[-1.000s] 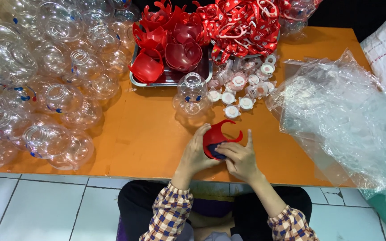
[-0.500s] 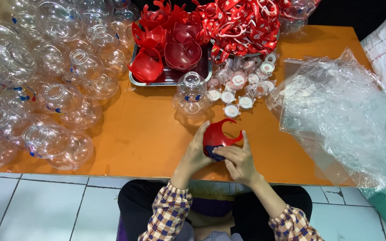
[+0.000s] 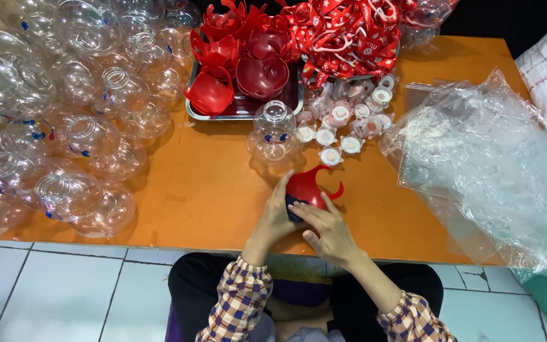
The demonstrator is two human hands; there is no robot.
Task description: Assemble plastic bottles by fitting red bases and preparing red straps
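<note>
Red horned piece turned slightly in my hands since a moment ago.

My left hand (image 3: 275, 218) and right hand (image 3: 328, 229) both clasp the red plastic piece (image 3: 308, 187), fingers closed around it, low over the orange table (image 3: 210, 190), just below the clear bottle (image 3: 274, 132).

I see both checked sleeves (image 3: 238, 297), orange/blue/cream plaid w/ buttoned cuffs; black trousers (image 3: 191, 285); hands bare, no gloves.

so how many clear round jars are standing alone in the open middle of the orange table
1. A single clear jar stands apart, just beyond the hands and beside the metal tray. All the others are heaped in the jar pile at left, some likely hidden.
</note>
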